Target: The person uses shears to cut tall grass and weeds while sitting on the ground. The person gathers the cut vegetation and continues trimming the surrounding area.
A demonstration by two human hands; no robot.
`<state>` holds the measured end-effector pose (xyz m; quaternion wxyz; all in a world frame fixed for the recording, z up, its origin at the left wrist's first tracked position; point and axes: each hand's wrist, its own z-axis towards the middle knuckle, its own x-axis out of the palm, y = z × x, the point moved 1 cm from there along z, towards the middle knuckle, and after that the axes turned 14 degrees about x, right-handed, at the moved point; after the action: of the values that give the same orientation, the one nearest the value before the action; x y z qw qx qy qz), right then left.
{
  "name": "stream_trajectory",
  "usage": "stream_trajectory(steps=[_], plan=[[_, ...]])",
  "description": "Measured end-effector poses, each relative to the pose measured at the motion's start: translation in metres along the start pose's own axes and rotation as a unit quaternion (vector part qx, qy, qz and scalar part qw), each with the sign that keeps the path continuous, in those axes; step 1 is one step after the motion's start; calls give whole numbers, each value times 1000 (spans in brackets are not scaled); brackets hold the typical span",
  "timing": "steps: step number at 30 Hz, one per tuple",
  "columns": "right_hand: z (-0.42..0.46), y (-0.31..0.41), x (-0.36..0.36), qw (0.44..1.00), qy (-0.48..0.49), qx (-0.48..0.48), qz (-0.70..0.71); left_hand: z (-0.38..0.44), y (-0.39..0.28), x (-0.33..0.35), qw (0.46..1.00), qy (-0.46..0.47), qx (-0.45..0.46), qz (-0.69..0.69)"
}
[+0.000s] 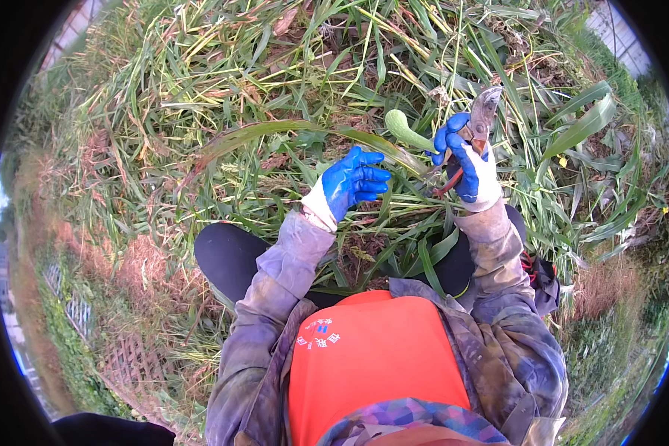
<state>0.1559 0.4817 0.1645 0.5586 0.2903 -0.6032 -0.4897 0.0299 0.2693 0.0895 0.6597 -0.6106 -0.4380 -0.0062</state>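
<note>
My right hand [465,159], in a blue-coated white glove, grips a pair of pruning shears [482,120] with red handles, its metal blades pointing up and away from me. A small pale green gourd [404,130] also sticks out from the fingers of this hand, its thin end at the fingertips. My left hand [354,181], gloved alike, is raised above the cut grass with its fingers apart and nothing in them. Behind it, a long, partly brown leaf [290,125] arches from the left towards the shears' handles.
Cut grass and long stalks [228,83] lie thickly ahead and to both sides. A broad green leaf [585,122] stands up at the right. My dark-clad knees are just below my hands. Dry reddish ground cover [139,262] lies at the left.
</note>
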Motion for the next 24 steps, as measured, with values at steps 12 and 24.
stream_trajectory(steps=[12, 24], plan=[[-119, -51, -7, 995, -71, 53, 40, -12, 13, 69, 992, 96, 78, -27], [-123, -39, -8, 973, -173, 66, 141, -30, 40, 106, 926, 147, 171, 302]])
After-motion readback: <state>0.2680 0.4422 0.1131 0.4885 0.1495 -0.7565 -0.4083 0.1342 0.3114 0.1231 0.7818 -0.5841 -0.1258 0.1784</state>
